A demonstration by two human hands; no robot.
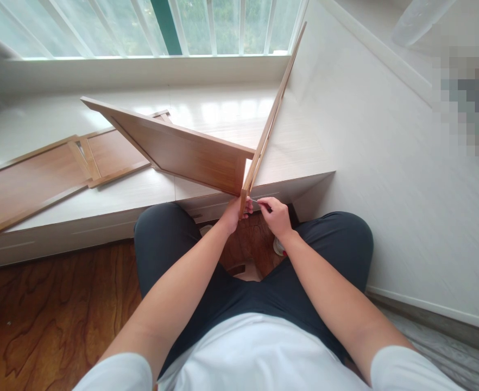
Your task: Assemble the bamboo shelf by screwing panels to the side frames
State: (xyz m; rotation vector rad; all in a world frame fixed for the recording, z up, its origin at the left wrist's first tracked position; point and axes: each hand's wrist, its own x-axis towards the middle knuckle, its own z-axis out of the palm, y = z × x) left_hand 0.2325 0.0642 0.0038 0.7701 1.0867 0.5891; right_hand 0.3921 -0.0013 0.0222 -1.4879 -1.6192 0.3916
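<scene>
My left hand (233,213) is closed around the near end of a narrow wooden frame (269,124), which stands on edge and slants away toward the window. Joined or pressed against that frame near my hand is a brown wooden panel (182,147), tilted up with its far corner raised to the left. My right hand (277,216) pinches a thin metal rod (254,201), whose tip points at the frame's end by my left fingers. Too little of the rod shows to tell its exact kind.
More wooden panels (39,176) lie on the white bench (142,190) at left. A white wall (398,179) rises close on the right. Behind the bench is a barred window (223,27). My knees (162,233) flank the work, above a dark wood floor (52,315).
</scene>
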